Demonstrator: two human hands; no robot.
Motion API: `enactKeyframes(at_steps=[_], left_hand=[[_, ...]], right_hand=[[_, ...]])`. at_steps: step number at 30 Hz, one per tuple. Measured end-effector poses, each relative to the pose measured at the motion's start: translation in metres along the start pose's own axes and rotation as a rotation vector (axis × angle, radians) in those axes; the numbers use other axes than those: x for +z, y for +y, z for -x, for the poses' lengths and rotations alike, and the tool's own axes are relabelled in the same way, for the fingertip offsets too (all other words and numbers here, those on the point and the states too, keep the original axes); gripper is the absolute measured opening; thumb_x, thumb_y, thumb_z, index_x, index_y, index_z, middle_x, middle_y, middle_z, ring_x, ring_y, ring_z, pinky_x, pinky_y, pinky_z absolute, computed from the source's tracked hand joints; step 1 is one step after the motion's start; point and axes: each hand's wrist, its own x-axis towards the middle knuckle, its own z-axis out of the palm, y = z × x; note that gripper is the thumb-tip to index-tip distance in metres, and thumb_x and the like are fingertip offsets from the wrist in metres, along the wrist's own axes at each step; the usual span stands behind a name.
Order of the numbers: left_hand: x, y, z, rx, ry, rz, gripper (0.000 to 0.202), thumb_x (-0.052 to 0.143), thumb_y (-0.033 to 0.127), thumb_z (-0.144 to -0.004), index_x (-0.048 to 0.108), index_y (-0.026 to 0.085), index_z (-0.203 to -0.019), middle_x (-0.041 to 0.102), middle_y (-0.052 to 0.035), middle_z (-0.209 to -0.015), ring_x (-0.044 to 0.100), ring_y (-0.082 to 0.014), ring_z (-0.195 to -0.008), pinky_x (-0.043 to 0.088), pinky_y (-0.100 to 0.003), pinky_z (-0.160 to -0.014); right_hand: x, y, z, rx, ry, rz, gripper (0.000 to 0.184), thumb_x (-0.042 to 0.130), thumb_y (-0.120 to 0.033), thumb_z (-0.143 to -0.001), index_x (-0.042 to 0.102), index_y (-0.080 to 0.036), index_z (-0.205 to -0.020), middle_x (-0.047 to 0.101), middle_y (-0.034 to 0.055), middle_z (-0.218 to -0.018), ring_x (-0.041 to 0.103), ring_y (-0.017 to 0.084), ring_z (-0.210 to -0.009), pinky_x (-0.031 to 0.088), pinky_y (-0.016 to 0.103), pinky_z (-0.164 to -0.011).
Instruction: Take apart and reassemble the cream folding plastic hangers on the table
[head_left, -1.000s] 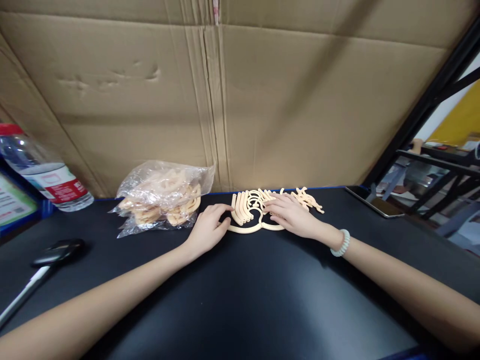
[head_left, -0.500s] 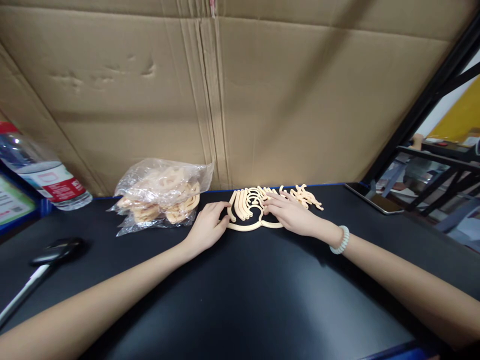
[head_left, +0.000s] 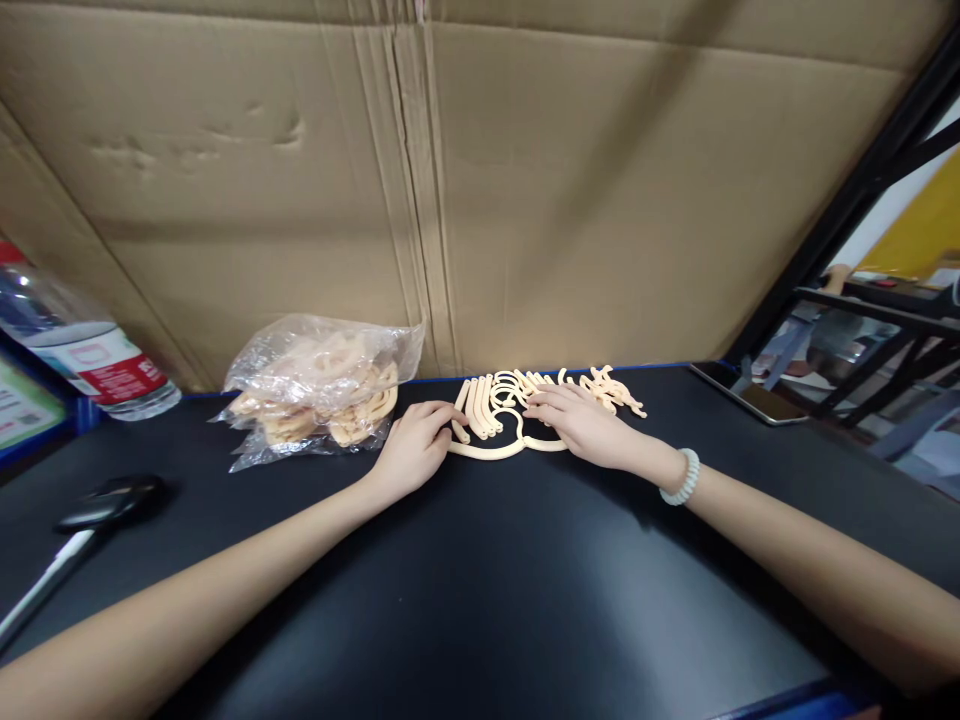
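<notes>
Black desk point(head_left: 480, 600) stood before cardboard wall point(head_left: 562, 200). Left hand point(head_left: 412, 450) loosely curled, fingertips touching beige plastic pieces point(head_left: 487, 400); right hand point(head_left: 581, 425) lay spread flat on them. Both hands stayed as in earlier frame.

No legible text on bottle label point(head_left: 96, 358)

2 hands: left hand point(head_left: 412, 452), right hand point(head_left: 581, 425), at far-edge middle of table point(head_left: 525, 600). Loose beige curved pcs point(head_left: 486, 405): approx 6 fanned side by side, more under right hand, exact no. unclear. 1 clear bag point(head_left: 319, 390) w/ more such pcs, far edge left of ctr, contents not countable. 1 bottle point(head_left: 82, 350), far-left corner. 1 black mouse point(head_left: 112, 498), left edge. 1 tablet point(head_left: 739, 395), far-right corner. 1 bracelet point(head_left: 681, 477).
</notes>
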Motion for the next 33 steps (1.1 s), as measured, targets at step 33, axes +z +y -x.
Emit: enactKeyframes(at_steps=[33], left_hand=[[-0.001,-0.002,-0.001,-0.042,0.091,0.027,0.017,0.050,0.022,-0.086,0.066,0.020,-0.090,0.066,-0.0073,-0.107,0.059,-0.0245,-0.104,0.046,-0.045,-0.097]], right_hand=[[0.003,0.004,-0.058,0.291,0.046,0.082,0.016,0.064,-0.020,-0.079,0.066,-0.018,-0.064,0.063,0.0087,-0.076,0.056,0.024,-0.083,0.045,0.033,-0.071]])
